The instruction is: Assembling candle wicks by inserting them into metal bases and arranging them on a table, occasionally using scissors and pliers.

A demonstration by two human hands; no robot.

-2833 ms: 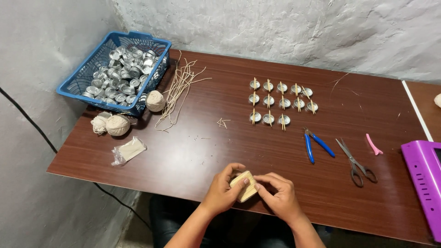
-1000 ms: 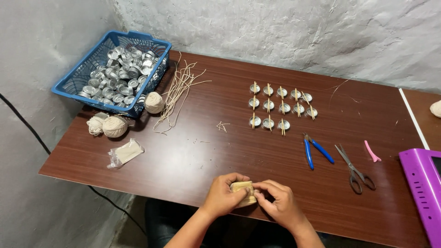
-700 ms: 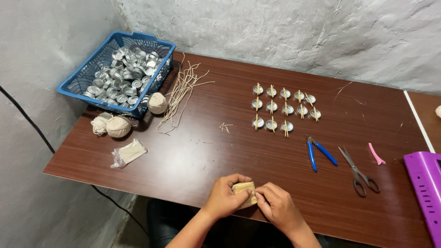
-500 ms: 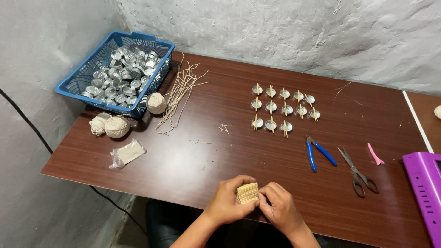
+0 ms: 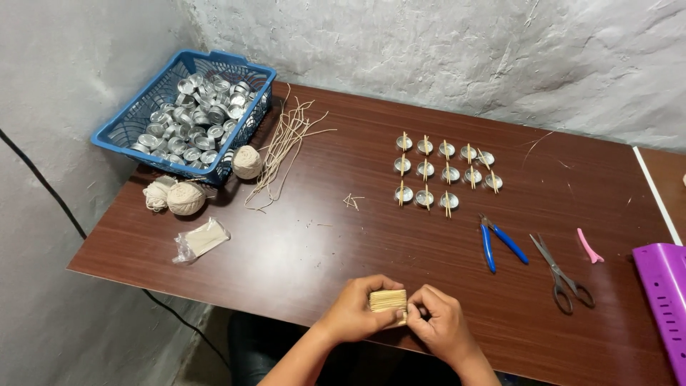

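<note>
Near the front edge of the brown table [image 5: 307, 236], my left hand [image 5: 355, 309] grips a small bundle of thin wooden sticks [image 5: 387, 301]. My right hand [image 5: 441, 325] meets it from the right, its fingertips pinching at the bundle's right end. Farther back stand several small metal cups [image 5: 444, 174] in rows, each with sticks laid across its top.
A blue basket [image 5: 187, 114] full of metal cups sits at the back left, with twine balls [image 5: 186, 198], loose cut strands [image 5: 284, 146] and a plastic packet of sticks [image 5: 202, 239] nearby. Blue-handled pliers [image 5: 497, 243], scissors [image 5: 560, 271], a pink clip [image 5: 589, 246] and a purple tray [image 5: 663, 300] lie right.
Both hands have stayed on the stick bundle near the front edge, turning it and shifting their grip slightly. Nothing else on the table has moved.
</note>
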